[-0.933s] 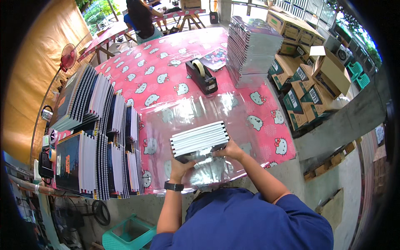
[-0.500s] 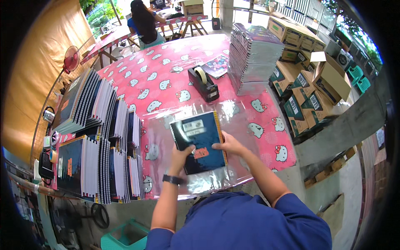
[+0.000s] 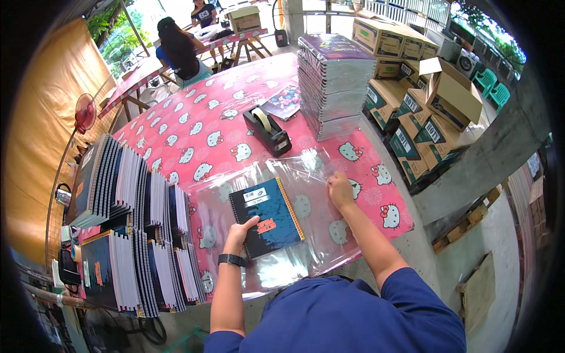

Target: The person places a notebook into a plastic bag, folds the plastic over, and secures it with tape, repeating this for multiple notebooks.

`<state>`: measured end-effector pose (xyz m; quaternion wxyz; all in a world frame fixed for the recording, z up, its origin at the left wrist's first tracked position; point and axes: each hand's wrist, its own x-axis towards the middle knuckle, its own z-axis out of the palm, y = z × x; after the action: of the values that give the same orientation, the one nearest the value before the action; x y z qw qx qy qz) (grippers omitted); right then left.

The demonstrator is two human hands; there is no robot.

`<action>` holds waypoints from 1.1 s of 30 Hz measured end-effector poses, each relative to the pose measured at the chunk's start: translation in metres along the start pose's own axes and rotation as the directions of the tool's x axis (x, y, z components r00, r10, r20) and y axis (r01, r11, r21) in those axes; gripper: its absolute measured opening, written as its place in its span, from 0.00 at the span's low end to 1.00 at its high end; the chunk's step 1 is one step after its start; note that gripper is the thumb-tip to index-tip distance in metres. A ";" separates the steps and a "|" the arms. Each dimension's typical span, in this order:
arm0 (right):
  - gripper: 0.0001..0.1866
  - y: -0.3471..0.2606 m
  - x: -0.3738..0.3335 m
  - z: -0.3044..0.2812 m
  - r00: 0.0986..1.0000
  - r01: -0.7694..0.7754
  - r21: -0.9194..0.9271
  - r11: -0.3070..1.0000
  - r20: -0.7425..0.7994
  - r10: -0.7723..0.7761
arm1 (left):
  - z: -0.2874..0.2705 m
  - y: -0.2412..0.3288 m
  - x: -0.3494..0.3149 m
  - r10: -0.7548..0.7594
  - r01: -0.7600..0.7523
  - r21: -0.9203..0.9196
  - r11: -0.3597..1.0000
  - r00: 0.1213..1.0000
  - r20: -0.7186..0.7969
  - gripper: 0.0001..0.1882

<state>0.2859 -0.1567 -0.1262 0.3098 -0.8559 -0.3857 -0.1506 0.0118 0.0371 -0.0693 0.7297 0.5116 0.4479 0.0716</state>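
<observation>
A dark blue spiral notebook with a white label and orange lettering lies slightly turned on a clear plastic sheet in front of me. My left hand grips its left edge, thumb on the cover and the other fingers hidden beneath. Off the notebook's right side, my right hand is closed in a pinch on the upper right part of the sheet, which wrinkles near the fingers. Beyond the sheet stands a black tape dispenser with a roll of tape.
Tall rows of similar notebooks fill the table's left side. A stack of spiral notebooks stands at the far right of the pink patterned table. Cardboard boxes are piled beyond it. Two people sit at a farther table.
My right hand has left the notebook and moved right and away to the plastic sheet. The notebook now rests flatter on the sheet, my left hand still on it. The view has shifted.
</observation>
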 end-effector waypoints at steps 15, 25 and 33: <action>0.10 -0.132 0.001 -0.095 0.787 -0.293 0.490 0.821 0.611 -0.083 | -0.010 -0.044 0.012 0.295 -0.178 0.390 0.904 0.918 -0.265 0.34; 0.16 -0.204 -0.083 -0.057 0.670 0.392 0.389 0.834 0.501 -0.548 | 0.025 -0.021 -0.022 0.474 -0.230 0.637 0.736 0.846 -0.243 0.68; 0.33 -0.153 0.096 0.003 0.668 -0.686 0.445 0.575 0.700 0.255 | 0.012 -0.031 -0.020 0.519 -0.278 0.641 0.715 0.826 -0.220 0.65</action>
<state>0.2338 -0.0225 -0.0170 0.5001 -0.7562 -0.2286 0.3546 -0.0018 0.0030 -0.0814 0.4001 0.7713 0.4577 0.1884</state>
